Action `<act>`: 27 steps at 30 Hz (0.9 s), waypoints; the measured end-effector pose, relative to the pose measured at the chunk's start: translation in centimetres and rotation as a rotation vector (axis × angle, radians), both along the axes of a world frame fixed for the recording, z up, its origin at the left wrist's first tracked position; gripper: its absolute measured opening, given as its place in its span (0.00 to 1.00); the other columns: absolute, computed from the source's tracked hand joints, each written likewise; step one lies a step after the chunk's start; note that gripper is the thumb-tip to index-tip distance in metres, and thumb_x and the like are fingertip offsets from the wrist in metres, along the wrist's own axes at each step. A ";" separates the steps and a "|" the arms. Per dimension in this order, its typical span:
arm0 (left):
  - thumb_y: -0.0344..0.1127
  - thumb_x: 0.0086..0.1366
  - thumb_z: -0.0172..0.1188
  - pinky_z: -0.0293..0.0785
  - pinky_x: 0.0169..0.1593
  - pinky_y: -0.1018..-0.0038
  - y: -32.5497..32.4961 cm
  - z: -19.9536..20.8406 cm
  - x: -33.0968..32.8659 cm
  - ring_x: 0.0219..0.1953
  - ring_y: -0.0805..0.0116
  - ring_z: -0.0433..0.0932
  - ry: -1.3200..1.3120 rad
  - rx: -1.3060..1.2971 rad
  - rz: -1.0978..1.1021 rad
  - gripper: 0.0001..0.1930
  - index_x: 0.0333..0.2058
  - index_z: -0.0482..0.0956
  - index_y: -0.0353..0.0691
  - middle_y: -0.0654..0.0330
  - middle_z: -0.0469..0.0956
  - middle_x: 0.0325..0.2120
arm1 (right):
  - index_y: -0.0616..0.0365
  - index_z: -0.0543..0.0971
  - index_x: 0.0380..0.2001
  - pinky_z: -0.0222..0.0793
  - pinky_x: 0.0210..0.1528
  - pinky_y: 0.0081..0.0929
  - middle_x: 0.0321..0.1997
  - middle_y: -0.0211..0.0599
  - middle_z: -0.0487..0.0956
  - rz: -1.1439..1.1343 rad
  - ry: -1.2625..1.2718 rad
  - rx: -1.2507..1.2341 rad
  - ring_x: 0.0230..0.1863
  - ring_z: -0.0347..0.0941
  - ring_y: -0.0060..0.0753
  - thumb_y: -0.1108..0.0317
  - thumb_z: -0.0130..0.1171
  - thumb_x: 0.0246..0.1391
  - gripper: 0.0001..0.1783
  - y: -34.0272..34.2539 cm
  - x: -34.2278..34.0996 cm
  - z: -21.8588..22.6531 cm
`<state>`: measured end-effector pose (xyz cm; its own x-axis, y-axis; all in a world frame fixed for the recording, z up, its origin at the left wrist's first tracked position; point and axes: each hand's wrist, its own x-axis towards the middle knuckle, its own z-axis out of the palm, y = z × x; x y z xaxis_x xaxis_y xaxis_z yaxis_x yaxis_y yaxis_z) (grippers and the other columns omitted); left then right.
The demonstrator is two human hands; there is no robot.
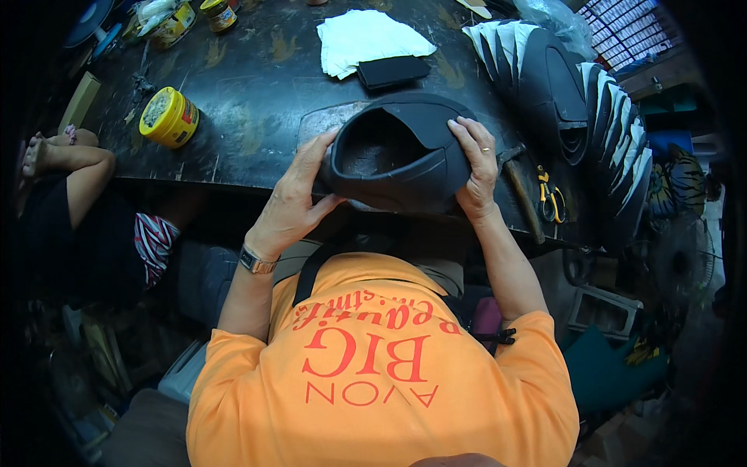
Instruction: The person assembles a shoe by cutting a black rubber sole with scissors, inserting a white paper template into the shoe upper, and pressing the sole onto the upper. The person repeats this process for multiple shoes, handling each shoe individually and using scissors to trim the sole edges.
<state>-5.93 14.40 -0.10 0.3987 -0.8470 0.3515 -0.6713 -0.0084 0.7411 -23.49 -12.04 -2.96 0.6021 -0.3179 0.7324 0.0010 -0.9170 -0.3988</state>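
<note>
Between my two hands, over the near edge of the dark table, is a black hollow piece (416,187) that looks like a shoe upper. Its wide opening faces up and shows a dark inside. My left hand (296,191) grips its left end, with the thumb along the lower side and the fingers on the rim. On the right end my right hand (476,167) is wrapped, fingers over the top and the thumb hidden. A pale, worn slab (317,123) lies partly covered behind the piece.
Right of my right hand lie a hammer (523,194) and yellow-handled pliers (551,201). Black pieces with white linings are stacked (548,86) beyond them. White cloths (366,39) and a black block (394,73) lie behind. A yellow tub (171,121) stands left; another person's arm (89,167) rests nearby.
</note>
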 end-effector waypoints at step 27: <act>0.41 0.67 0.66 0.78 0.50 0.67 -7.5 -0.8 6.5 0.46 0.61 0.82 0.010 -0.088 0.187 0.21 0.56 0.80 0.42 0.52 0.82 0.50 | 0.55 0.66 0.68 0.69 0.63 0.44 0.61 0.55 0.72 -0.283 0.304 0.371 0.62 0.72 0.55 0.69 0.64 0.57 0.36 3.0 -2.6 0.4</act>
